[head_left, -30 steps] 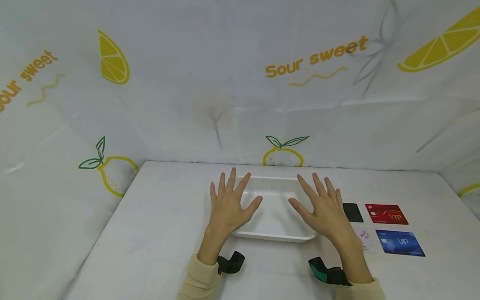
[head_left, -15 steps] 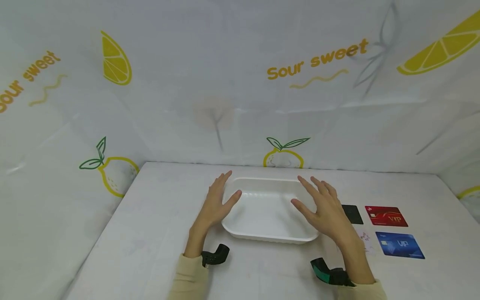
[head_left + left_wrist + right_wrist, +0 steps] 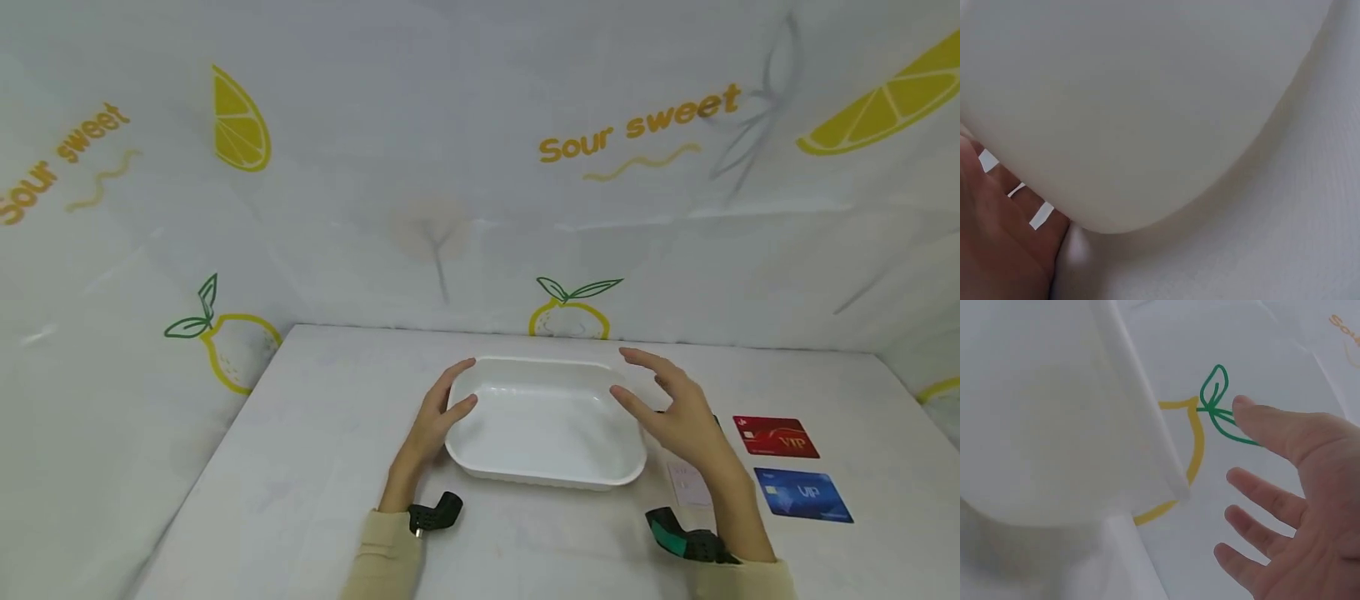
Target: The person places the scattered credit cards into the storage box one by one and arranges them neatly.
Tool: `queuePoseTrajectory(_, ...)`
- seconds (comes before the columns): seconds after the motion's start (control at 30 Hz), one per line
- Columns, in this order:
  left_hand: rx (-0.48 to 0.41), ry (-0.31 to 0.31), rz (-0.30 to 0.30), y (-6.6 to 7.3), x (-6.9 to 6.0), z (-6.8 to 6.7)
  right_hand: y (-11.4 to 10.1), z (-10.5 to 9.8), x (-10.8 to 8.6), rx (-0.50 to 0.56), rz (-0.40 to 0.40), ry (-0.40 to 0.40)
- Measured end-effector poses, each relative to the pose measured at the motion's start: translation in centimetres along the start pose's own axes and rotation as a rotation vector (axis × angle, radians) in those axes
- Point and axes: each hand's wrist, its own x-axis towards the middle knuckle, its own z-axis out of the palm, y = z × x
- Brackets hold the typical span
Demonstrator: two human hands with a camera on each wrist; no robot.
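A shallow white plastic tray (image 3: pixel 551 475) lies on the white-covered table in front of me. My left hand (image 3: pixel 429 429) holds its left end, with the thumb over the rim and the fingers curved along the outer side. In the left wrist view the fingers (image 3: pixel 1038 200) pass behind the tray's edge (image 3: pixel 1122 219) and are partly hidden. Off the tray's right end, my right hand (image 3: pixel 682 421) is spread with curved fingers and holds nothing. A gap shows between its fingertips and the tray wall (image 3: pixel 1141 412) in the right wrist view.
Right of the tray lie a red VIP card (image 3: pixel 776 437), a blue VIP card (image 3: pixel 802 495) and a pale pink card (image 3: pixel 688 485). A dark card is mostly hidden behind my right hand. A lemon-printed white sheet (image 3: pixel 465 167) rises behind the table.
My left hand has moved left from above the tray onto its left end. My right hand has shifted right and its fingers have turned inward. The tray has hardly moved.
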Motion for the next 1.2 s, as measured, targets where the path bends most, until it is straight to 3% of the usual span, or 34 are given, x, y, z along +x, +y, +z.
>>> queuePoseTrajectory(0.13, -0.024, -0.028, 0.009, -0.3, 0.0, -0.2, 1.5, -1.0, 0.2, 0.067, 0.007, 0.015)
queuePoseTrajectory(0.33, -0.040, -0.040, 0.039, -0.8, 0.1, -0.3, 4.4, -3.1, 0.1, 0.019, 0.010, 0.030)
queuePoseTrajectory(0.4, -0.042, -0.033, 0.046, -1.0, 0.2, -0.3, 5.4, -3.9, -0.1, 0.004, 0.027, -0.011)
queuePoseTrajectory(0.63, -0.034, 0.014, 0.037, -1.0, 0.2, -0.2, 8.9, -6.2, -1.6, -0.032, 0.082, -0.278)
queuePoseTrajectory(0.77, -0.003, 0.036, 0.036, -1.0, 0.1, -0.3, 10.2, -6.4, -2.0, -0.027, 0.109, -0.345)
queuePoseTrajectory(0.93, 0.014, 0.040, 0.029, -1.0, 0.2, -0.4, 11.5, -6.5, -2.3, 0.005, 0.046, -0.362)
queuePoseTrajectory(1.2, 0.009, 0.040, 0.020, -1.1, 0.2, -0.4, 12.0, -6.2, -2.2, -0.035, -0.031, -0.342)
